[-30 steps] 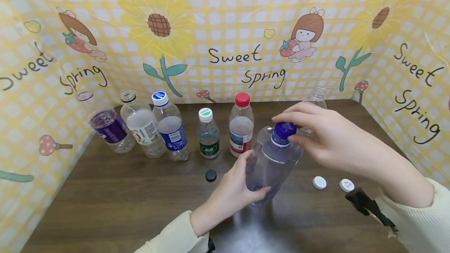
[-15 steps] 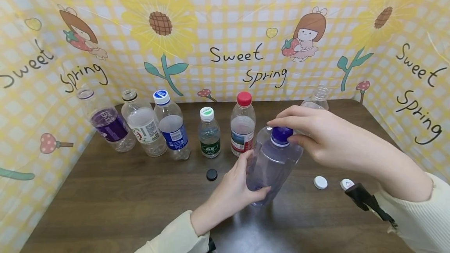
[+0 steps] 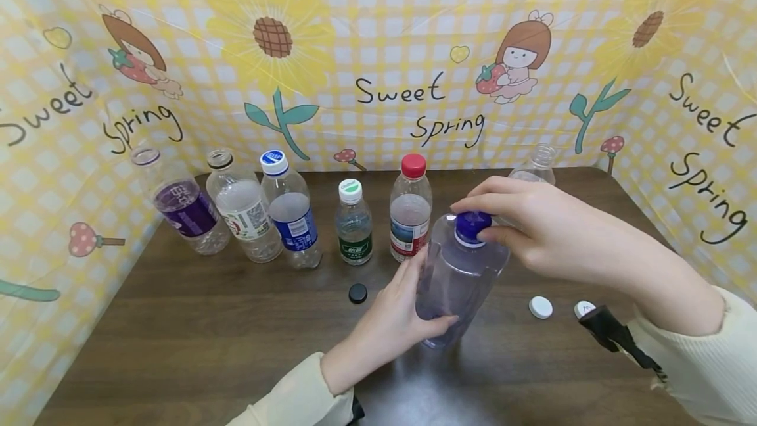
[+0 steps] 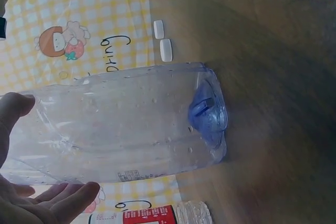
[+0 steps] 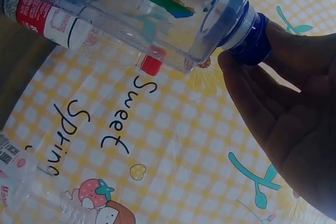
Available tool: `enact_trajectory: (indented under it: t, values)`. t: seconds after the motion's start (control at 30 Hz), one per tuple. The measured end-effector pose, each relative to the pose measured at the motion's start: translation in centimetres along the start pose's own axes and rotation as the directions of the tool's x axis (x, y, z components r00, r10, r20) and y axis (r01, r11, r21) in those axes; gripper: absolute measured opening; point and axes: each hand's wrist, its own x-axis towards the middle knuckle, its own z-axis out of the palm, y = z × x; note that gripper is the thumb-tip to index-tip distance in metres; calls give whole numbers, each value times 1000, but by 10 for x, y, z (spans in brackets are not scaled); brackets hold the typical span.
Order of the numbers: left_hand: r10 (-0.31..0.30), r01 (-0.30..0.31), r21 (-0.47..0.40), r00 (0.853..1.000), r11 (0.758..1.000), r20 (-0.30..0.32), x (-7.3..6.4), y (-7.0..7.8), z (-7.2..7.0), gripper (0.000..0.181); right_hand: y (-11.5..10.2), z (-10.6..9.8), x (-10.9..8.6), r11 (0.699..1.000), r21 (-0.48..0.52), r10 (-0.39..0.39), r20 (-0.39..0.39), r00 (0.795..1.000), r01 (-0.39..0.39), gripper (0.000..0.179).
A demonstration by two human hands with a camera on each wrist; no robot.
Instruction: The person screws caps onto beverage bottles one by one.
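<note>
A big clear bottle [image 3: 464, 291] with a blue cap [image 3: 471, 227]

The big clear bottle is over the front part of the brown bench [image 3: 225, 340], a bit to the right of the middle. It leans a little in the head view, and it is hard to tell if its bottom touches the bench. The left hand [image 3: 405, 314] holds it low down, with the thumb on one side and the fingers on the other. The right hand [image 3: 526, 225] comes from above and pinches the blue cap between thumb and fingers. The cap sits on the bottle's neck.

A black cap [image 3: 357, 293] lies near the left hand. To the right of the bottle lie a white cap [image 3: 541, 307] and a second white cap [image 3: 584, 309].

More bottles stand at the back. From left to right come a purple-label bottle [image 3: 186, 209] and a white-label bottle [image 3: 244, 212], both with open tops, a blue-label bottle [image 3: 297, 225], a small green-label bottle [image 3: 354, 235] and a red-capped bottle [image 3: 411, 215]. The right hand partly hides an open-topped clear bottle [image 3: 539, 164]. Behind them hangs a yellow checked cloth [image 3: 390, 12] with big flowers.
</note>
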Motion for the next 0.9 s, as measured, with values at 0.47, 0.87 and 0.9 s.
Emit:
enact_trajectory:
  t: [0.47, 0.87, 0.9]
  values:
    - [-9, 9, -3, 1000, 1000, -6, -2, 0, 0, 89, -8, 1, 5, 957, -4, 291, 5, 957, -291, 33]
    - [-5, 5, -10, 1000, 1000, -4, -2, 1, 0, 89, 2, -11, -2, 999, 54, -9, 166, 986, 0, 55]
    - [-8, 8, -10, 1000, 1000, -3, -2, 1, 0, 89, 3, -11, -2, 998, 56, -15, 166, 986, 5, 52]
